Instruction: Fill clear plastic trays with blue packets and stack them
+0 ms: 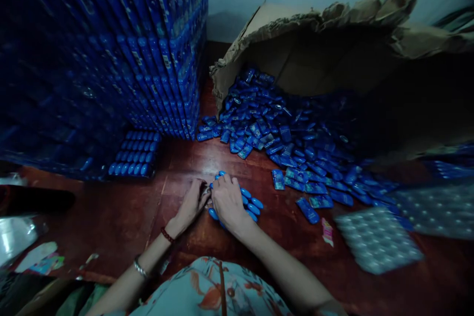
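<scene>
Several glossy blue packets (255, 202) lie in a small cluster on the reddish floor, partly covered by my right hand (226, 201). That hand rests over them with its fingers bent down; whatever its fingertips grip is hidden. Close beside it on the left, my left hand (191, 202) has curled fingers at the cluster's left edge, touching something small and too dark to make out. A few blue ends show above and below my right hand.
Tall stacks of blue packets (148, 54) rise at the left, with a small tray of blue packets (135, 154) at their foot. Loose blue packets (259, 128) spill from a torn cardboard box (281, 19). Clear moulded trays (377, 239) and a pink wrapper (327, 232) lie at right.
</scene>
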`<state>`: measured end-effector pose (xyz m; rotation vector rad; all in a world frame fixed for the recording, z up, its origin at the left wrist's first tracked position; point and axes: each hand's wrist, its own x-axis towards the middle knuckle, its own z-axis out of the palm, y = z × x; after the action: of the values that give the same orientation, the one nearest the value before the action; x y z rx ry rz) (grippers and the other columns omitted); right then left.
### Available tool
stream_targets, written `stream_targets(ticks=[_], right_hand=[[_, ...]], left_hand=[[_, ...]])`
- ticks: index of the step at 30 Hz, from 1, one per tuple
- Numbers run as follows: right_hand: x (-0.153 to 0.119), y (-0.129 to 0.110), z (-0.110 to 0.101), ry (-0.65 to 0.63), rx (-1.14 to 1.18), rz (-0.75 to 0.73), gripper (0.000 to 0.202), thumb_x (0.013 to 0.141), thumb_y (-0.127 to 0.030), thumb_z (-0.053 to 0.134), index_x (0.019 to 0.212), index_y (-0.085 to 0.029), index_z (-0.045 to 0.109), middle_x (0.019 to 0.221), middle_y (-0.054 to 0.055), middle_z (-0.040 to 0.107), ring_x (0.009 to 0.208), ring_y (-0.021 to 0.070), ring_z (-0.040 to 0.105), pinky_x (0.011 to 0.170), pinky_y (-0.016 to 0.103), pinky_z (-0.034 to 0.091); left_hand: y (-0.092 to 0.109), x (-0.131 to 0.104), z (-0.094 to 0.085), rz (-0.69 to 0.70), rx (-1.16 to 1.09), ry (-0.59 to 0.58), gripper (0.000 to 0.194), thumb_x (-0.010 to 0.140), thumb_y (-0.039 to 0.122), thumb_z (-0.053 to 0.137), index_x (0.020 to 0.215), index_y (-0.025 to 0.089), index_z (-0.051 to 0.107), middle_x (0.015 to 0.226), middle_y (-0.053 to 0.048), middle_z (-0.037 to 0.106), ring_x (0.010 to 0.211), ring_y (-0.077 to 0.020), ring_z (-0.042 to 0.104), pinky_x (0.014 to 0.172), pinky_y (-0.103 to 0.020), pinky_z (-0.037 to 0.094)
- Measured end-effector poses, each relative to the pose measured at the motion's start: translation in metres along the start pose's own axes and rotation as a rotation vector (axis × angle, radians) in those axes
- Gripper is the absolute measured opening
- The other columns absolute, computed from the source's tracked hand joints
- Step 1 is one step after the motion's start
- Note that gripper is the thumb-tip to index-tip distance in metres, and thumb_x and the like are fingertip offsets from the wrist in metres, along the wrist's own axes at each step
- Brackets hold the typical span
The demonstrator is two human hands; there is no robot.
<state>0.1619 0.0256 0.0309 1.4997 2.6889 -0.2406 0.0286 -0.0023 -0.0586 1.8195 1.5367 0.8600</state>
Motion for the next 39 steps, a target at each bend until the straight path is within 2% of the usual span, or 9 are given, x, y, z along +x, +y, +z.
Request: stream_targets(ticks=[7,13,19,23,25,28,32,35,39], right_hand=[[-0.012,0.009,0.0,-0.004,-0.025,-0.034,0.02,0.083,-0.011,0.045,0.082,-0.012,0.065,0.086,0.016,0.064,0.087,0.0271,0.05,0.072,0.039,0.033],[-0.008,0.013,0.006,-0.02,-0.092,-0.137,0.019,0.083,-0.009,0.045,0.087,-0.012,0.064,0.088,0.014,0.063,0.089,0.0268,0.049,0.073,0.037,0.034],[-0.017,0.019,0.001,0.05,-0.079,-0.158,0.019,0.09,-0.019,0.045,0.092,-0.016,0.064,0.088,0.009,0.064,0.088,0.023,0.052,0.073,0.034,0.036],[-0.013,0.071,-0.004,0.305,0.137,0.005,0.026,0.093,-0.029,0.041,0.098,-0.02,0.064,0.09,0.007,0.065,0.086,0.0199,0.054,0.075,0.032,0.038],[0.005,0.106,-0.002,0.322,0.219,0.13,0.028,0.093,-0.023,0.038,0.1,-0.018,0.064,0.095,0.008,0.065,0.09,0.0189,0.056,0.079,0.031,0.04],[0.041,0.148,0.005,0.17,0.22,0.161,0.034,0.086,-0.012,0.042,0.115,-0.017,0.059,0.112,0.01,0.061,0.102,0.0198,0.054,0.087,0.032,0.041],[0.068,0.171,0.011,0.079,0.217,0.094,0.058,0.077,-0.007,0.053,0.132,-0.018,0.042,0.127,0.011,0.053,0.11,0.0192,0.052,0.089,0.031,0.041],[0.062,0.174,0.017,0.056,0.229,0.108,0.047,0.078,-0.016,0.058,0.125,-0.017,0.048,0.123,0.012,0.052,0.105,0.0201,0.055,0.085,0.031,0.043],[0.038,0.179,0.029,0.091,0.307,0.166,0.032,0.079,-0.031,0.062,0.106,-0.015,0.057,0.111,0.012,0.055,0.094,0.0212,0.058,0.08,0.031,0.044]], left_hand=[[0.009,-0.029,0.031,-0.176,-0.045,0.092,0.015,0.088,0.027,0.04,0.099,0.018,0.046,0.091,-0.01,0.061,0.08,-0.0207,0.06,0.072,-0.035,0.048],[0.013,-0.033,0.046,-0.198,-0.049,0.157,0.019,0.087,0.024,0.043,0.105,0.021,0.045,0.095,-0.011,0.063,0.083,-0.0217,0.062,0.073,-0.035,0.049],[0.014,-0.028,0.02,-0.188,-0.251,0.033,0.017,0.088,0.028,0.045,0.102,0.019,0.048,0.085,-0.006,0.065,0.075,-0.0179,0.063,0.068,-0.03,0.049],[0.01,0.008,-0.017,-0.09,-0.177,0.068,0.018,0.09,0.031,0.043,0.096,0.018,0.054,0.088,-0.004,0.064,0.078,-0.016,0.061,0.073,-0.028,0.048],[0.012,0.042,-0.024,-0.028,-0.104,0.111,0.021,0.091,0.029,0.041,0.098,0.017,0.057,0.091,-0.005,0.064,0.082,-0.0166,0.06,0.077,-0.029,0.048],[0.021,0.104,-0.012,0.14,0.03,-0.017,0.025,0.092,0.025,0.039,0.106,0.017,0.057,0.101,-0.008,0.063,0.093,-0.0181,0.06,0.084,-0.03,0.047],[0.031,0.167,0.019,0.263,0.279,-0.188,0.048,0.082,0.03,0.059,0.127,0.017,0.046,0.122,-0.016,0.049,0.11,-0.0289,0.051,0.091,-0.042,0.043],[0.031,0.187,0.029,0.263,0.312,-0.203,0.059,0.079,0.03,0.063,0.132,0.015,0.041,0.122,-0.017,0.045,0.112,-0.0322,0.048,0.091,-0.045,0.042],[0.023,0.188,0.019,0.328,0.437,-0.267,0.045,0.084,0.021,0.052,0.129,0.017,0.045,0.124,-0.014,0.044,0.109,-0.0279,0.049,0.091,-0.04,0.042]])
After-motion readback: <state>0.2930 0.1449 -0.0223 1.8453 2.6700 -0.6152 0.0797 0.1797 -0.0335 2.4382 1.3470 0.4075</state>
